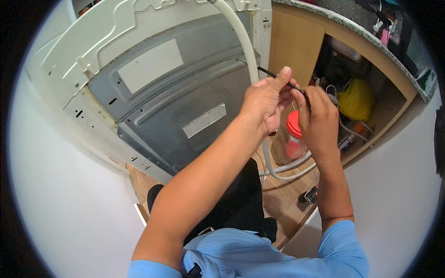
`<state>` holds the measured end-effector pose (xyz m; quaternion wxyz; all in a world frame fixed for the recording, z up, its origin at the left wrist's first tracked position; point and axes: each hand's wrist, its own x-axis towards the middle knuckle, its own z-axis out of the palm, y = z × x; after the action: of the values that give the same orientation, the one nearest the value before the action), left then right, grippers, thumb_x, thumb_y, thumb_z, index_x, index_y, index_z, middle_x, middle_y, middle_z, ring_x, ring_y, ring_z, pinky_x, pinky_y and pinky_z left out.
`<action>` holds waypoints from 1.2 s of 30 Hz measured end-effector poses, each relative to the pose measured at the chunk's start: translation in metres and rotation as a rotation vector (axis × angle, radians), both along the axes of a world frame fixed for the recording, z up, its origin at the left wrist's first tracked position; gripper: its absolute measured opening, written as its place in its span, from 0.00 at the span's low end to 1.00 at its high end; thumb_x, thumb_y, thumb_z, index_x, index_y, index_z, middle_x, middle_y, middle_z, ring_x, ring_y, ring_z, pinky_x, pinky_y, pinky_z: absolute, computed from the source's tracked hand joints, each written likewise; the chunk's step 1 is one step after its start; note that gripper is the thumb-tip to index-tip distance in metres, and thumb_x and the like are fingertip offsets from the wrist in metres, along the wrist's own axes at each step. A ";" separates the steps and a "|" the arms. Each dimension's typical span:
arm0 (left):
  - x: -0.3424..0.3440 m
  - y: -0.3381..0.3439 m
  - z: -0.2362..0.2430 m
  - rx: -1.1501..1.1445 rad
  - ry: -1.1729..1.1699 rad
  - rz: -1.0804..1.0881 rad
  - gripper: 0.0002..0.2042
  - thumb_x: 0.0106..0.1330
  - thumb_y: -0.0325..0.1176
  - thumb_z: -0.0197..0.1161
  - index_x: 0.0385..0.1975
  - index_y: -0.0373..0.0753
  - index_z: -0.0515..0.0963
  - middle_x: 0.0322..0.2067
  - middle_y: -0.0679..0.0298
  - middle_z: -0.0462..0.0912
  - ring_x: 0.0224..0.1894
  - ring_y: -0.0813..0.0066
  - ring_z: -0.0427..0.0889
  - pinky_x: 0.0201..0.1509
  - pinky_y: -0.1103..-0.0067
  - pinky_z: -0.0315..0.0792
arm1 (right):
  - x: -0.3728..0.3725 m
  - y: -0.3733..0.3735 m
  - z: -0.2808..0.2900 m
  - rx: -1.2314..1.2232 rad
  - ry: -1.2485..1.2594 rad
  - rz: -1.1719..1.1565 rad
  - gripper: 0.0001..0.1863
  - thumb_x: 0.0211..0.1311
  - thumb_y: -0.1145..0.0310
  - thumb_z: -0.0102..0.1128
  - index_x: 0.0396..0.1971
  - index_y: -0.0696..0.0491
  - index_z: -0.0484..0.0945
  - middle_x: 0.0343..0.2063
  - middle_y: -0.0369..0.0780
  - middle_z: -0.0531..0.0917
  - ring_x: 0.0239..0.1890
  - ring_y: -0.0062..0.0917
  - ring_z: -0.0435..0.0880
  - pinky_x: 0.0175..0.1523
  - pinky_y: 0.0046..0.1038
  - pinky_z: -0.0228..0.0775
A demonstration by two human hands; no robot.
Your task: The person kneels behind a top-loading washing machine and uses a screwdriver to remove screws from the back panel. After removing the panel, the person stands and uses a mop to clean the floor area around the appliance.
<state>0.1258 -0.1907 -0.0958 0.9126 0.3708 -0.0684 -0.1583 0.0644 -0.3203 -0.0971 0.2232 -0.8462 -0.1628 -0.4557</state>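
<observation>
A thin black rod [267,72] slants across in front of a pale hose, its far end by the back of the appliance. My left hand [268,99] is closed on it, thumb stretched along the top. The fingers of my right hand [319,109] pinch its near end, which they partly hide. Whether it is a tool shaft or a stiff cord, I cannot make out. Just past my left hand, the grey hose [244,39] runs down the back of a white appliance with a grey metal rear panel [157,125].
At the right stands an open wooden cabinet [296,51] with a yellow bag [357,99] and pipes inside. A jar with a red lid [293,124] stands below my hands, near hose loops on the wood-look floor [278,199]. A dark handheld object [309,195] lies there too.
</observation>
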 end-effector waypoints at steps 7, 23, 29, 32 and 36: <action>0.011 0.030 -0.006 -0.114 -0.173 -0.230 0.12 0.75 0.40 0.61 0.40 0.36 0.80 0.38 0.60 0.87 0.46 0.69 0.86 0.60 0.71 0.79 | 0.016 -0.012 0.011 -0.276 -0.014 -0.063 0.11 0.68 0.62 0.61 0.41 0.54 0.77 0.33 0.45 0.80 0.34 0.44 0.84 0.36 0.41 0.77; 0.002 0.010 0.000 0.125 -0.120 0.014 0.12 0.76 0.39 0.60 0.38 0.34 0.78 0.33 0.56 0.84 0.31 0.65 0.85 0.43 0.74 0.82 | -0.007 -0.004 0.008 -0.275 -0.119 -0.044 0.11 0.66 0.65 0.65 0.42 0.55 0.78 0.34 0.46 0.82 0.35 0.45 0.84 0.37 0.41 0.75; 0.003 0.018 -0.004 -0.153 -0.145 -0.174 0.12 0.80 0.34 0.52 0.52 0.30 0.73 0.49 0.55 0.81 0.51 0.66 0.83 0.61 0.73 0.79 | 0.012 -0.006 0.003 -0.206 -0.069 -0.086 0.07 0.67 0.67 0.64 0.38 0.53 0.77 0.30 0.44 0.81 0.30 0.43 0.84 0.33 0.40 0.75; -0.006 0.015 -0.001 -0.188 -0.113 -0.147 0.12 0.80 0.32 0.51 0.52 0.31 0.73 0.51 0.54 0.80 0.53 0.66 0.83 0.60 0.74 0.80 | 0.008 -0.005 0.002 -0.286 -0.046 -0.111 0.07 0.65 0.67 0.60 0.34 0.52 0.72 0.28 0.42 0.81 0.32 0.42 0.85 0.32 0.43 0.77; 0.002 0.029 -0.012 -0.133 -0.130 -0.189 0.11 0.78 0.34 0.56 0.49 0.32 0.74 0.50 0.56 0.81 0.50 0.69 0.83 0.56 0.76 0.81 | 0.001 0.007 0.010 -0.284 -0.003 -0.112 0.10 0.70 0.62 0.58 0.32 0.52 0.73 0.25 0.42 0.81 0.28 0.43 0.85 0.29 0.44 0.75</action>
<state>0.1277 -0.1622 -0.1080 0.9098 0.3108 -0.1724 -0.2142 0.0649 -0.3133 -0.0873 0.0755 -0.8762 -0.1786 -0.4413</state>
